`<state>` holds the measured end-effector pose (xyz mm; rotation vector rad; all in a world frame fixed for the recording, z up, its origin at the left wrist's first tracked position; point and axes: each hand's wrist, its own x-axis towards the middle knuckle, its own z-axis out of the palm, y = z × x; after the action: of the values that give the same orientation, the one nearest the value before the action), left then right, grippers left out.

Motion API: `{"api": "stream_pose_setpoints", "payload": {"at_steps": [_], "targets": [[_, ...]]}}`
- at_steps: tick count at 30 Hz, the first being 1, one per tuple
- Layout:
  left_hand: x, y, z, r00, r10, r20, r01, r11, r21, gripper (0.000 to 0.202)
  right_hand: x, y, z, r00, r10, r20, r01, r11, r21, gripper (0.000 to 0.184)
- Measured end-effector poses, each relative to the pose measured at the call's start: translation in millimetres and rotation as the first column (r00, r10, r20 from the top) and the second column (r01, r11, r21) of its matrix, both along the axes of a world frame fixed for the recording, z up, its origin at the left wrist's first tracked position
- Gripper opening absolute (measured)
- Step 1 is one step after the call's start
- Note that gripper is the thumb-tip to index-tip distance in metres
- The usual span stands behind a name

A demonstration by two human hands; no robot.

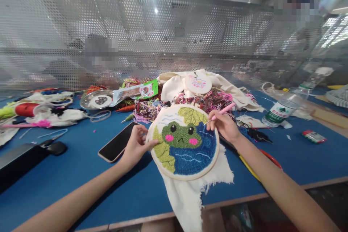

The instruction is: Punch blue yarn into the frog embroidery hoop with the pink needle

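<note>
A round embroidery hoop shows a green frog with pink cheeks against blue water and yellow-green leaves. Its loose white cloth hangs past the table's front edge. Gripping the hoop's left rim is my left hand, thumb on the front and the other fingers curled at the edge. My right hand is closed around a pink-handled punch needle, whose thin metal tip points at the blue stitching near the frog's right eye. A black-screened phone lies to the left, partly behind my left hand.
Tangled yarn scraps are heaped behind the hoop, with a snack packet and a metal bowl. On the right are a plastic water bottle, a small red packet and red-and-yellow handles. A perforated metal panel stands behind.
</note>
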<state>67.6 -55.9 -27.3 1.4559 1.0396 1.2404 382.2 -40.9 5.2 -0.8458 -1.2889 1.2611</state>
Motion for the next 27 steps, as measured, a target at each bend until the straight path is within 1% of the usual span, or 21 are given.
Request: {"api": "stream_pose_setpoints", "payload": {"at_steps": [2,4,6,7,9,11,12,13,15,16,17,18,20,21,23,24,25,26,27], "targets": [[0.5,-1.9,3.5,0.999,-0.023,0.039,0.026,0.997,-0.069,0.051,0.8,1.3,-1.5,0.999,-0.031,-0.023,0.03,0.999,-0.016,0.024],[1.1,-5.0,7.0,0.995,-0.086,0.041,0.092,0.981,-0.172,0.047,1.9,2.5,-3.0,0.998,-0.053,-0.047,0.052,0.999,-0.017,0.024],[1.7,-7.5,8.7,0.981,-0.191,0.013,0.187,0.937,-0.294,0.036,3.3,3.7,-4.0,0.997,-0.058,-0.059,0.057,0.998,-0.013,0.023],[2.0,-8.2,8.6,0.971,-0.239,-0.002,0.225,0.915,-0.335,0.032,4.0,4.3,-4.1,0.996,-0.056,-0.063,0.056,0.998,-0.014,0.023],[2.4,-8.8,7.6,0.952,-0.306,-0.019,0.28,0.893,-0.353,0.026,5.1,5.1,-3.7,0.996,-0.053,-0.066,0.051,0.998,-0.026,0.023],[2.7,-9.6,6.9,0.931,-0.364,0.01,0.346,0.876,-0.334,0.021,5.2,5.0,-2.7,0.998,-0.032,-0.053,0.029,0.998,-0.048,0.023],[2.9,-10.7,6.9,0.912,-0.407,0.047,0.398,0.852,-0.339,0.02,4.9,4.4,-2.2,1.0,-0.004,-0.031,0.002,0.998,-0.068,0.023],[3.3,-12.5,7.4,0.882,-0.461,0.097,0.463,0.812,-0.357,0.023,4.3,3.7,-1.9,1.0,0.027,-0.003,-0.027,0.995,-0.091,0.023],[4.9,-18.0,8.9,0.806,-0.558,0.2,0.587,0.705,-0.399,0.041,2.7,2.1,-2.1,0.995,0.086,0.047,-0.079,0.987,-0.141,0.022],[6.2,-21.4,9.6,0.774,-0.586,0.24,0.628,0.659,-0.415,0.049,2.0,1.7,-2.6,0.993,0.104,0.061,-0.093,0.983,-0.161,0.022],[7.7,-25.0,10.2,0.752,-0.599,0.274,0.654,0.627,-0.423,0.055,1.5,1.5,-3.1,0.992,0.112,0.062,-0.1,0.98,-0.173,0.022],[9.2,-28.3,10.4,0.742,-0.601,0.299,0.667,0.611,-0.427,0.059,1.3,1.9,-3.6,0.992,0.114,0.06,-0.102,0.979,-0.175,0.021],[12.0,-33.3,9.9,0.743,-0.583,0.328,0.667,0.609,-0.429,0.063,0.9,3.5,-3.7,0.992,0.102,0.081,-0.09,0.986,-0.143,0.022],[13.0,-34.6,9.3,0.747,-0.573,0.337,0.664,0.614,-0.428,0.065,0.3,4.3,-3.0,0.992,0.066,0.109,-0.055,0.993,-0.1,0.022],[14.2,-35.2,7.7,0.751,-0.561,0.348,0.659,0.614,-0.434,0.065,-4.1,4.1,-0.3,0.983,-0.066,0.173,0.064,0.998,0.015,0.025],[14.5,-34.8,7.1,0.753,-0.555,0.353,0.657,0.613,-0.438,0.065,-8.6,2.3,1.6,0.971,-0.134,0.197,0.123,0.99,0.065,0.027],[14.5,-34.2,6.6,0.755,-0.55,0.357,0.655,0.613,-0.441,0.064,-14.8,-0.9,3.7,0.961,-0.177,0.211,0.16,0.983,0.094,0.028],[14.5,-33.6,6.4,0.756,-0.546,0.36,0.654,0.615,-0.442,0.064,-22.7,-5.4,5.5,0.959,-0.174,0.225,0.157,0.983,0.093,0.029],[14.6,-33.2,6.5,0.759,-0.543,0.359,0.651,0.617,-0.443,0.063,-32.1,-11.2,7.0,0.962,-0.128,0.243,0.112,0.991,0.078,0.029]]}}
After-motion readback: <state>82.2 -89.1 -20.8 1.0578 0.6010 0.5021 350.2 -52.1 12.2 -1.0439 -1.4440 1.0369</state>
